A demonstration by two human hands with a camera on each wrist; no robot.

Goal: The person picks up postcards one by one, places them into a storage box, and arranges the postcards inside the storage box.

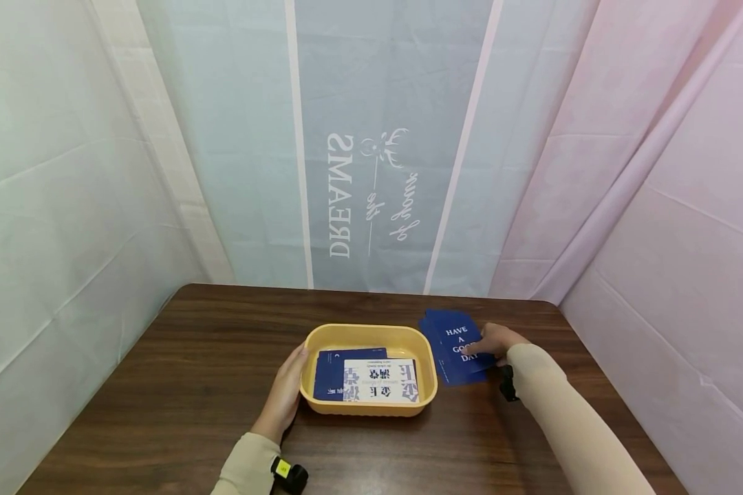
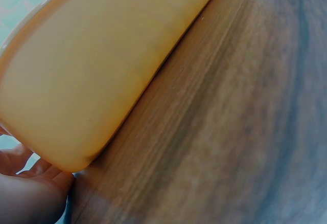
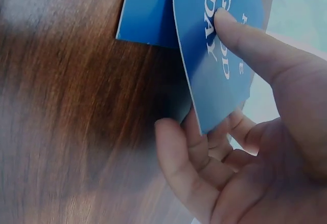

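Observation:
A yellow basket holds a dark blue card and a white card with blue characters. My left hand lies along the basket's left side, touching its outer wall; in the left wrist view the hand is at the basket's lower corner. On the right, blue cards lie overlapping beside the basket. My right hand grips the top one, marked "HAVE A GOOD DAY". The right wrist view has the thumb on this card's printed face, with fingers under its lifted edge.
The brown wooden table carries the basket and cards. Behind it hangs a pale blue curtain with white lettering. White fabric hangs at the left and pinkish fabric at the right.

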